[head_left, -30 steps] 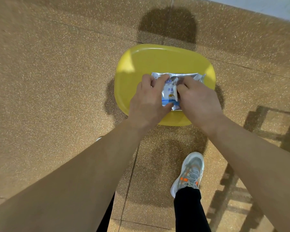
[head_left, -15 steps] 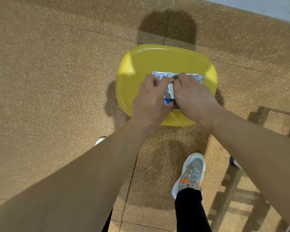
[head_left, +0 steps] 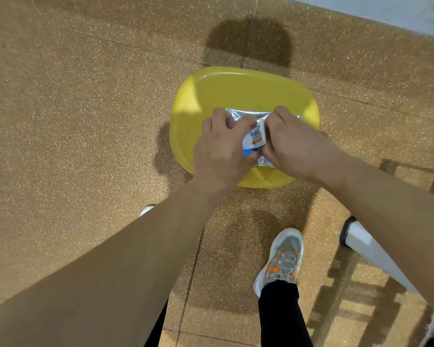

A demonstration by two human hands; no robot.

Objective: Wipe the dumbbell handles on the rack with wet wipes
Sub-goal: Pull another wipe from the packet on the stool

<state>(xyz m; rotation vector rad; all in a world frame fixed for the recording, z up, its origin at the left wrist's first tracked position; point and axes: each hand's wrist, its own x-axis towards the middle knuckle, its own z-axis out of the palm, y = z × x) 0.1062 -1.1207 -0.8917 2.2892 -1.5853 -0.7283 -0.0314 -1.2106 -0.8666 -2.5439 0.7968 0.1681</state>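
Observation:
A silver and blue pack of wet wipes (head_left: 253,136) lies on a yellow stool seat (head_left: 236,91). My left hand (head_left: 221,151) grips the pack's left side with curled fingers. My right hand (head_left: 296,144) covers its right side, and its fingers pinch the white label flap (head_left: 261,132) at the pack's middle, which stands lifted. Most of the pack is hidden under both hands. No dumbbell or rack handle shows in this view.
The stool stands on a brown speckled floor (head_left: 73,121). My right shoe (head_left: 281,261) is below the stool, and the toe of my left shoe (head_left: 147,209) peeks out by my forearm. A white bar with a black end cap (head_left: 361,241) lies at the right.
The white label flap has come up from the pack between my hands. The white bar at the right has come further into view.

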